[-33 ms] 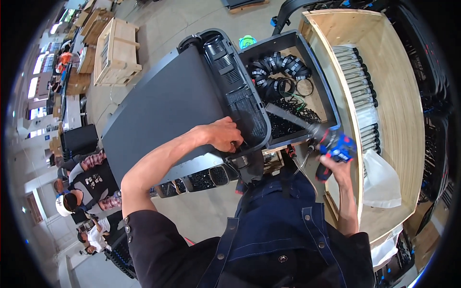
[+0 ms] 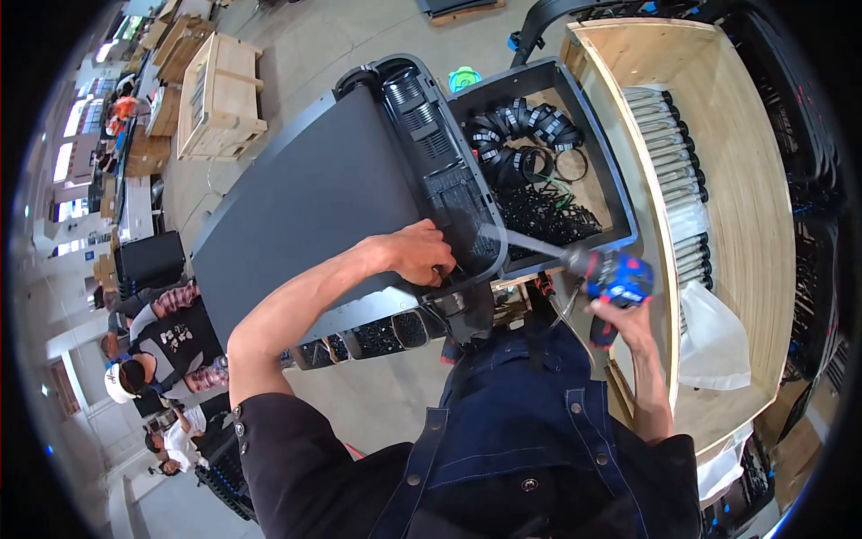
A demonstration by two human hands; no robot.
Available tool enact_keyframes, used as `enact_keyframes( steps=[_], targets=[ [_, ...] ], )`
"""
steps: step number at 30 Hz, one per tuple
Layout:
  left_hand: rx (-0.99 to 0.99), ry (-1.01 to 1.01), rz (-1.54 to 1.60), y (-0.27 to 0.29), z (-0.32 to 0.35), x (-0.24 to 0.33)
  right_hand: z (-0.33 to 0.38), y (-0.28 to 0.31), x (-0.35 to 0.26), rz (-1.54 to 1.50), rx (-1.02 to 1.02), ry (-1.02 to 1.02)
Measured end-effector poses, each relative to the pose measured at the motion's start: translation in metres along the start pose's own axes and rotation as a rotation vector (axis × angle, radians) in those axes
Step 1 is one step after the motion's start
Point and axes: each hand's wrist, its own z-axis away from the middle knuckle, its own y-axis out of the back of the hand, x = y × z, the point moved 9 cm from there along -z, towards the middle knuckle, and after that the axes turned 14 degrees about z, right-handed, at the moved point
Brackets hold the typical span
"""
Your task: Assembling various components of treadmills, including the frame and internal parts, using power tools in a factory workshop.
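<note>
My right hand point(image 2: 628, 325) is wrapped round the grip of a blue and black cordless drill point(image 2: 620, 277). The drill's long bit point(image 2: 530, 244), blurred by motion, points left over the rim of the dark motor housing point(image 2: 462, 211). This housing forms the end of a machine with a wide grey-black belt point(image 2: 314, 180), apparently a treadmill. My left hand point(image 2: 420, 253) rests at the housing's near corner beside the belt, fingers curled down and pressed together. Whatever they hold is hidden beneath them.
A dark bin point(image 2: 620, 193) with black rings and many small black parts adjoins the housing. To the right stands a long plywood crate point(image 2: 745, 207) with metal rods and a white bag point(image 2: 714, 332). Co-workers point(image 2: 171, 350) are at the far left, below a wooden crate point(image 2: 220, 94).
The drill has shifted a little to the left, bringing its bit over the motor housing's rim. My left hand stays in place.
</note>
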Motion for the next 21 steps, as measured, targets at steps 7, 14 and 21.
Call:
enact_keyframes(
  steps=[7, 14, 21],
  targets=[
    [0.026, 0.008, -0.020, 0.000, -0.002, 0.001, 0.000, -0.035, 0.024, -0.070, -0.239, -0.178],
    [0.012, 0.012, -0.021, 0.004, -0.002, 0.002, -0.015, -0.031, 0.027, -0.011, -0.300, -0.135],
    [0.009, 0.009, -0.018, 0.001, -0.001, -0.002, -0.045, -0.032, 0.002, 0.089, -0.438, -0.213]
  ],
)
